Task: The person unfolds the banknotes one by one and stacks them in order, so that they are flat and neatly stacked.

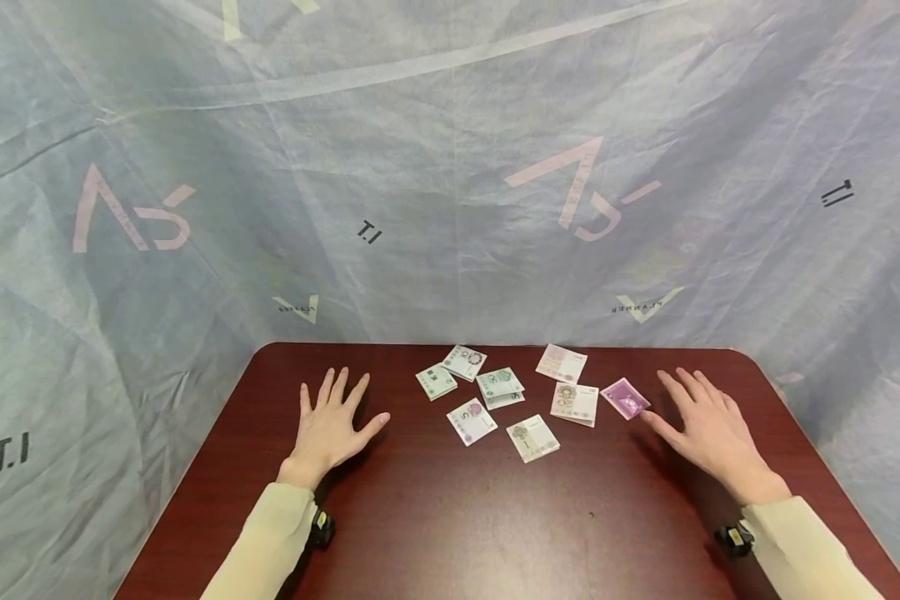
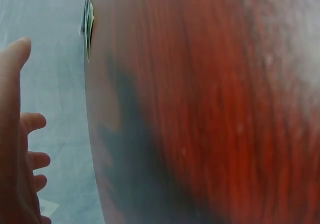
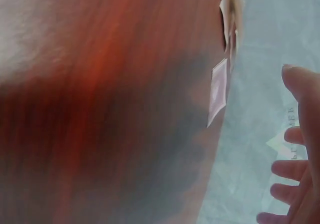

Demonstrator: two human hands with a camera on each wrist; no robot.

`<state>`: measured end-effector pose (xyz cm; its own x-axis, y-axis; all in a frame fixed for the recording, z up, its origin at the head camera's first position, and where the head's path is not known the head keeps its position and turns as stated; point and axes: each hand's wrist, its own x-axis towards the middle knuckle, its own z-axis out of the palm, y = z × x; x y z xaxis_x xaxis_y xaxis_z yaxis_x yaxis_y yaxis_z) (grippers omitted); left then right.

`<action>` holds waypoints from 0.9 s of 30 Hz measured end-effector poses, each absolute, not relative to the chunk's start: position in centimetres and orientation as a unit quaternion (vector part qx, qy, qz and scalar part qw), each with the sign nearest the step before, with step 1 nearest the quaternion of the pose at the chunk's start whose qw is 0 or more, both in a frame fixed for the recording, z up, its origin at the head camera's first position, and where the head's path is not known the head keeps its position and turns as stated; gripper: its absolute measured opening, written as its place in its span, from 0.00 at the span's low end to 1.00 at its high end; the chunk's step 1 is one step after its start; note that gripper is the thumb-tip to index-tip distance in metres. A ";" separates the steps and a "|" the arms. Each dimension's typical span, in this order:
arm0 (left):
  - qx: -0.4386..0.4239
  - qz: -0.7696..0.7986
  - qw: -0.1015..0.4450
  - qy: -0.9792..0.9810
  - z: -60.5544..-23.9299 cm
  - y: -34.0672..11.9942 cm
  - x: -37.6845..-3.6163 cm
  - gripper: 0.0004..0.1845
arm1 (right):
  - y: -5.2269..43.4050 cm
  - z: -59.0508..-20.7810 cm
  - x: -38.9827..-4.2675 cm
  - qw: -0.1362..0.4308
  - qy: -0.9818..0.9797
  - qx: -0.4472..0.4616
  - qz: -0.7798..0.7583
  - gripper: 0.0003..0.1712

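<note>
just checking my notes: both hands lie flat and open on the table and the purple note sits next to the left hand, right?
Not quite. Both hands do lie flat and open on the table, but the purple note sits next to the right hand, just off its thumb, not the left hand. The head view shows this.

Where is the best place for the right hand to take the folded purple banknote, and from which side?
The purple banknote lies flat on the table, just left of the right hand, whose fingers are spread. Probably best to pinch its near right corner, coming from the right: that edge faces the hand and no other note touches it.
</note>
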<state>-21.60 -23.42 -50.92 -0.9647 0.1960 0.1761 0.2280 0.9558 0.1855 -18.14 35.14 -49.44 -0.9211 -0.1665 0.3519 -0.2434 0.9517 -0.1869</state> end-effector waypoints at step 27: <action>-0.189 -0.154 0.127 -0.961 -49.5 -16.0 -21.3 0.34 | 31.6 -47.0 -21.8 0.144 -0.968 0.154 0.134 0.24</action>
<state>-21.33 -15.96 -49.50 -0.8961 0.3243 0.3031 0.4028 0.8809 0.2485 -21.75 31.55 -46.95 -0.9112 -0.2590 0.3203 -0.3364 0.9166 -0.2159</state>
